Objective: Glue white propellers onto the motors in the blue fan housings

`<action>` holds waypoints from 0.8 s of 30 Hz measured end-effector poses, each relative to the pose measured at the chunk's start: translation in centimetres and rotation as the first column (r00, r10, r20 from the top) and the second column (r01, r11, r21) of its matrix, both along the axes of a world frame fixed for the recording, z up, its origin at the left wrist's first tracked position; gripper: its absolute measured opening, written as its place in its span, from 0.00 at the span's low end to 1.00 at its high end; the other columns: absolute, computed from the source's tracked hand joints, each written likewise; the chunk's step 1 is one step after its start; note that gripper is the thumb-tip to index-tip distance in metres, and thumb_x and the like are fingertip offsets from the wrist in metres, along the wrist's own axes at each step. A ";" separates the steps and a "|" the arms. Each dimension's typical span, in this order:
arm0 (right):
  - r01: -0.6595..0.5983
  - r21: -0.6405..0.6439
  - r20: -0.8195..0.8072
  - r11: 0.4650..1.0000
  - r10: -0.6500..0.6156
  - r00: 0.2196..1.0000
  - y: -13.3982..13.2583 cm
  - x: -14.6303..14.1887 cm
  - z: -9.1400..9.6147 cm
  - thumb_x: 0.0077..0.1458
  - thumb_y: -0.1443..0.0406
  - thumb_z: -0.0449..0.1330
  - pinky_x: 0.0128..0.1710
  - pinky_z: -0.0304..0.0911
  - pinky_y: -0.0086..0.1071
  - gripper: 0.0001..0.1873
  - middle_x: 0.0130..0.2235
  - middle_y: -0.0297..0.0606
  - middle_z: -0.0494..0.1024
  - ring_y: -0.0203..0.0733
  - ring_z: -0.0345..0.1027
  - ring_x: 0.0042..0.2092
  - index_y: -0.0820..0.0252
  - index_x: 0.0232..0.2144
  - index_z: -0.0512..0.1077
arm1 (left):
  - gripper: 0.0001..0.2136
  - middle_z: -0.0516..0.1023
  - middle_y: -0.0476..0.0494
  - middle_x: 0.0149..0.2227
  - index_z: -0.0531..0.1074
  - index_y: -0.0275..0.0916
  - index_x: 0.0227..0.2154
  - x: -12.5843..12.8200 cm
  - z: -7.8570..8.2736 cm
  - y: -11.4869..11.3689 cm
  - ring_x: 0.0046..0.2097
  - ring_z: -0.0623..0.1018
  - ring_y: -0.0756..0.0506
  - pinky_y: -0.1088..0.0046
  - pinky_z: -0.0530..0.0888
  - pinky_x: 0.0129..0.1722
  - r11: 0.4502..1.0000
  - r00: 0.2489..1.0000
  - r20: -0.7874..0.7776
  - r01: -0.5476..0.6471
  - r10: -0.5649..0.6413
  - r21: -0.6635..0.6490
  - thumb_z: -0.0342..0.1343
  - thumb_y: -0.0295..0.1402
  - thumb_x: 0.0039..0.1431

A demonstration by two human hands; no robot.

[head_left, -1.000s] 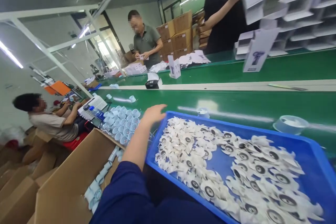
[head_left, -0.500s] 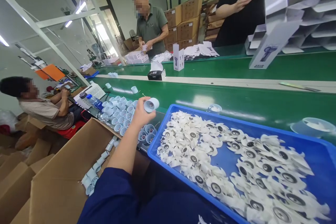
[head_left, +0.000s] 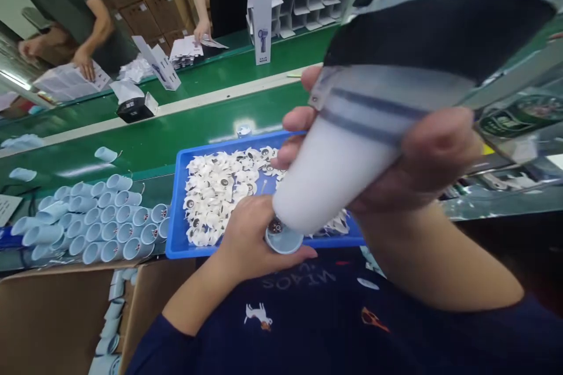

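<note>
A green conveyor belt (head_left: pixel 132 149) crossed the upper left of the frame. Below it sat a blue tray (head_left: pixel 173 217) of white discs (head_left: pixel 215 193). At right, the right grip (head_left: pixel 422 158) clamped a white plastic tube (head_left: pixel 334 170), its lower end touching a pale blue cap (head_left: pixel 284 240) clamped in the left grip (head_left: pixel 250 240) at lower centre.

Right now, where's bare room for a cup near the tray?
Bare green belt lies between the pale blue cups, the blue tray's left rim and the cream divider strip. Crowded: the cups, the tray's white pieces, and its near right end, under the left hand on a round cap and right hand on a white cylinder.
</note>
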State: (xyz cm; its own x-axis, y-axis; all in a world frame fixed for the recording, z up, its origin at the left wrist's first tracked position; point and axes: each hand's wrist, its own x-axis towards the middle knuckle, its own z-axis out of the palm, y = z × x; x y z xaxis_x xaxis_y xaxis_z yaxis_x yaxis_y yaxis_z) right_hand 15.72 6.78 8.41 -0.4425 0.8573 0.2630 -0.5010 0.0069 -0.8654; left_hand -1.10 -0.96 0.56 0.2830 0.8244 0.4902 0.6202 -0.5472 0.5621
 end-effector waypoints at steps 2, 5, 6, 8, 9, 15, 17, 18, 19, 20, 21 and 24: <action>-0.011 -0.041 -0.108 0.999 0.006 0.994 -0.6 -0.8 0.0 0.41 0.55 0.73 0.36 0.73 0.35 0.34 0.34 0.29 0.77 0.41 0.75 0.35 0.56 0.49 0.68 | 0.16 0.77 0.47 0.30 0.71 0.41 0.33 0.3 0.6 -0.2 0.32 0.77 0.45 0.68 0.73 0.31 1.000 1.000 0.014 -0.006 0.006 0.005 0.66 0.47 0.51; 0.018 0.006 -0.138 1.000 -0.017 0.990 -1.2 -1.0 -0.3 0.42 0.53 0.73 0.31 0.72 0.35 0.33 0.34 0.33 0.76 0.43 0.73 0.34 0.55 0.49 0.72 | 0.16 0.74 0.49 0.26 0.70 0.40 0.29 0.8 0.7 -0.4 0.28 0.74 0.47 0.71 0.69 0.27 1.000 0.999 0.049 -0.022 0.021 0.008 0.65 0.47 0.50; 0.024 0.009 -0.130 1.000 -0.023 0.991 -1.3 -0.9 -0.4 0.42 0.50 0.73 0.31 0.71 0.35 0.32 0.34 0.34 0.76 0.43 0.72 0.34 0.54 0.48 0.73 | 0.16 0.73 0.49 0.25 0.70 0.40 0.28 0.9 0.6 -0.4 0.28 0.73 0.47 0.71 0.68 0.27 1.000 0.998 0.049 -0.025 0.025 0.006 0.66 0.47 0.49; 0.035 -0.009 -0.108 0.999 -0.036 0.994 -1.4 -0.6 -0.5 0.41 0.47 0.73 0.31 0.71 0.35 0.32 0.33 0.32 0.75 0.42 0.71 0.33 0.54 0.46 0.74 | 0.16 0.73 0.49 0.25 0.69 0.40 0.27 1.2 0.4 -0.4 0.28 0.73 0.47 0.71 0.68 0.27 1.000 0.999 0.048 -0.019 0.019 0.007 0.66 0.46 0.49; 0.029 -0.025 -0.092 0.999 -0.032 0.995 -1.4 -0.4 -0.5 0.40 0.47 0.73 0.31 0.70 0.35 0.32 0.33 0.31 0.75 0.42 0.71 0.33 0.53 0.45 0.74 | 0.16 0.73 0.49 0.25 0.69 0.40 0.27 1.3 0.4 -0.4 0.28 0.73 0.47 0.71 0.68 0.27 1.000 0.999 0.052 -0.013 0.013 0.012 0.66 0.46 0.49; 0.007 0.066 -0.085 0.998 -0.001 0.996 -1.6 0.1 -0.8 0.46 0.47 0.71 0.33 0.68 0.37 0.24 0.31 0.34 0.75 0.45 0.71 0.34 0.53 0.39 0.73 | 0.15 0.72 0.50 0.25 0.68 0.40 0.26 1.4 0.2 -0.1 0.27 0.72 0.49 0.72 0.67 0.26 1.000 0.996 0.088 -0.008 0.007 0.002 0.66 0.43 0.49; 0.004 0.043 -0.072 0.999 -0.001 0.997 -1.7 0.1 -0.8 0.46 0.48 0.71 0.33 0.68 0.37 0.24 0.31 0.34 0.75 0.45 0.70 0.34 0.53 0.40 0.72 | 0.15 0.73 0.50 0.25 0.68 0.40 0.26 1.4 0.3 -0.3 0.28 0.73 0.48 0.72 0.68 0.27 1.000 0.997 0.079 -0.016 0.016 -0.001 0.66 0.43 0.49; 0.007 0.029 -0.071 1.000 -0.005 0.997 -1.6 0.0 -0.7 0.46 0.49 0.72 0.33 0.68 0.38 0.26 0.31 0.34 0.75 0.45 0.71 0.34 0.53 0.43 0.72 | 0.15 0.73 0.49 0.25 0.68 0.40 0.27 1.4 0.5 -0.5 0.28 0.73 0.48 0.71 0.68 0.28 1.000 0.997 0.070 -0.027 0.027 -0.003 0.66 0.44 0.49; 0.014 0.010 -0.069 1.000 -0.014 0.998 -1.5 -0.1 -0.6 0.45 0.50 0.72 0.33 0.69 0.38 0.28 0.30 0.34 0.74 0.45 0.71 0.34 0.52 0.45 0.71 | 0.15 0.74 0.49 0.25 0.69 0.40 0.27 1.5 0.8 -0.7 0.28 0.74 0.47 0.71 0.68 0.28 0.999 0.998 0.059 -0.034 0.035 -0.013 0.66 0.44 0.49; 0.012 -0.015 -0.063 1.000 -0.013 0.998 -1.4 -0.3 -0.5 0.44 0.50 0.73 0.32 0.69 0.37 0.30 0.30 0.34 0.74 0.45 0.71 0.33 0.53 0.47 0.70 | 0.15 0.75 0.49 0.26 0.70 0.40 0.28 1.5 1.2 -0.9 0.28 0.74 0.47 0.70 0.69 0.29 0.999 0.998 0.046 -0.031 0.032 -0.040 0.66 0.45 0.49; 0.003 -0.043 -0.063 0.999 -0.006 0.998 -1.2 -0.5 -0.5 0.42 0.51 0.74 0.31 0.69 0.37 0.32 0.31 0.34 0.74 0.45 0.72 0.33 0.53 0.47 0.69 | 0.17 0.76 0.48 0.27 0.71 0.40 0.30 1.5 1.6 -1.1 0.29 0.75 0.46 0.70 0.70 0.29 0.996 0.999 0.028 -0.013 0.016 -0.092 0.67 0.47 0.49; 0.000 -0.139 -0.040 0.990 -0.005 0.999 -0.2 -0.2 -0.7 0.31 0.49 0.77 0.32 0.72 0.37 0.39 0.35 0.35 0.74 0.44 0.72 0.33 0.53 0.44 0.68 | 0.26 0.81 0.46 0.33 0.74 0.42 0.44 0.9 2.3 -1.3 0.32 0.79 0.43 0.68 0.73 0.30 0.940 0.992 -0.093 0.053 -0.089 -0.338 0.69 0.51 0.45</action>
